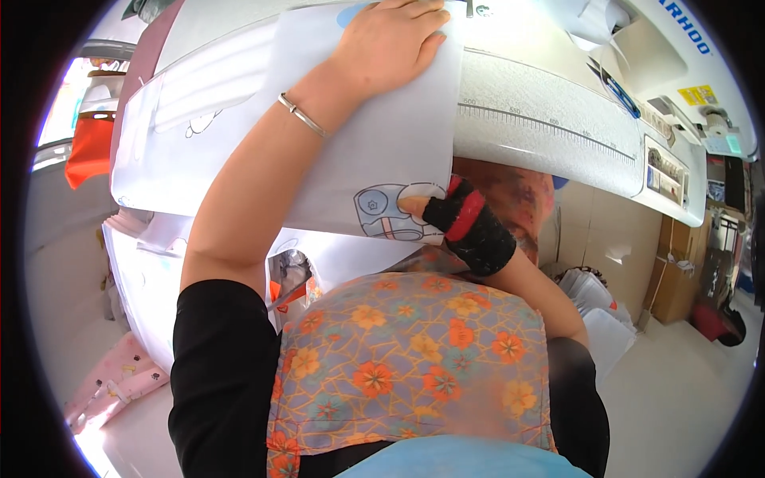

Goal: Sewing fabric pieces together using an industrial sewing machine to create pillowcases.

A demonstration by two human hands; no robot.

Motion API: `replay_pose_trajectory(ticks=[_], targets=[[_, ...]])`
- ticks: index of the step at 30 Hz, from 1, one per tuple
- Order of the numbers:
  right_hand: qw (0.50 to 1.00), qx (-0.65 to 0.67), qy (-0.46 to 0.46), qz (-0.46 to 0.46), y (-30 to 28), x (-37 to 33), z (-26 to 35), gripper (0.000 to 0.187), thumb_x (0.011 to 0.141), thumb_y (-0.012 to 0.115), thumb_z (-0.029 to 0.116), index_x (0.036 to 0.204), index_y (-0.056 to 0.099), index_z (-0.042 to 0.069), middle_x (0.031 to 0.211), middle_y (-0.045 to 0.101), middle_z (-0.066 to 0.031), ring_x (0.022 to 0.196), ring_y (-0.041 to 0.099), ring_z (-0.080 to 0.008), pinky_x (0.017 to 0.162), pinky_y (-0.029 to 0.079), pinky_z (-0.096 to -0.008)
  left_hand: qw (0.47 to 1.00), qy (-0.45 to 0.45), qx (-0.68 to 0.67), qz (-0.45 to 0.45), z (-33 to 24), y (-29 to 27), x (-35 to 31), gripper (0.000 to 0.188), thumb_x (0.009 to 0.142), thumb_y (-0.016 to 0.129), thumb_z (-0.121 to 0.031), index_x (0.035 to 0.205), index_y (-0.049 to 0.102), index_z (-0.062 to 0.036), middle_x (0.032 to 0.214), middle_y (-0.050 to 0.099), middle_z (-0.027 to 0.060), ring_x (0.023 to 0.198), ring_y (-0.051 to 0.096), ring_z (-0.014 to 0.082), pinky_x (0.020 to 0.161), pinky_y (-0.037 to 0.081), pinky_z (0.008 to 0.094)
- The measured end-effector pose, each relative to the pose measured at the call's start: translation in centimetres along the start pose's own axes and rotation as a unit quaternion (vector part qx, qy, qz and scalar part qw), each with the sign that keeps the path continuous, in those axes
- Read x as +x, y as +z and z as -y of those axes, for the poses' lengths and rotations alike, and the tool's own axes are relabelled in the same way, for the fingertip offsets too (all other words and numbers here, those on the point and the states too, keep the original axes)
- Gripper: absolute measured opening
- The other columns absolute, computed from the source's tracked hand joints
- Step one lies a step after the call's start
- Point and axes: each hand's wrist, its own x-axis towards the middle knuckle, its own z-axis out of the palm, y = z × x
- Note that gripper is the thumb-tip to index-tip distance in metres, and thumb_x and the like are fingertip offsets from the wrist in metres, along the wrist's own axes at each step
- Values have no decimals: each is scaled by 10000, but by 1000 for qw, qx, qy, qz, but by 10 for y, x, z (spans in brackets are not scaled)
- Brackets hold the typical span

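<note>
A white printed cloth (358,151) lies over the table and hangs past its near edge, with a blue and pink cartoon figure at its lower right corner. My left hand (390,48) lies on the cloth's far part, fingers stretched forward and thumb out to the side; a bangle circles the wrist. My right hand (470,223), in a black and red fingerless glove, grips the near right corner. Its thumb presses on top beside the printed figure, and its other fingers are mostly hidden.
The pale sewing machine table (542,111) carries a ruler along its edge. A blue pen-like tool (621,94) lies by the machine body (677,40). Stacked white cloth (602,319) sits low at right, near a cardboard box (677,267). Pink fabric (119,382) hangs at lower left.
</note>
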Motion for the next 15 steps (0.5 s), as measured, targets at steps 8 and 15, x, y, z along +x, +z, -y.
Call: replay_pose_trajectory(ticks=[8,15], targets=[[999,-23,45,8,-2,7,13,329,836,701,112,1143,646,8,1014,685,-51,929,622,-124,839,504,-286,999,-31,-22,-18,7,0,0,263,878,550,-148,1065,643,12,1127,654,184,1067,592,341,965,461,419],[999,-35,3,-38,-2,2,27,277,839,714,157,1072,679,10,937,695,-60,844,621,-120,766,513,-281,999,-20,-2,-35,12,5,7,250,859,552,-140,1036,643,11,1114,661,188,1044,605,343,955,468,415]])
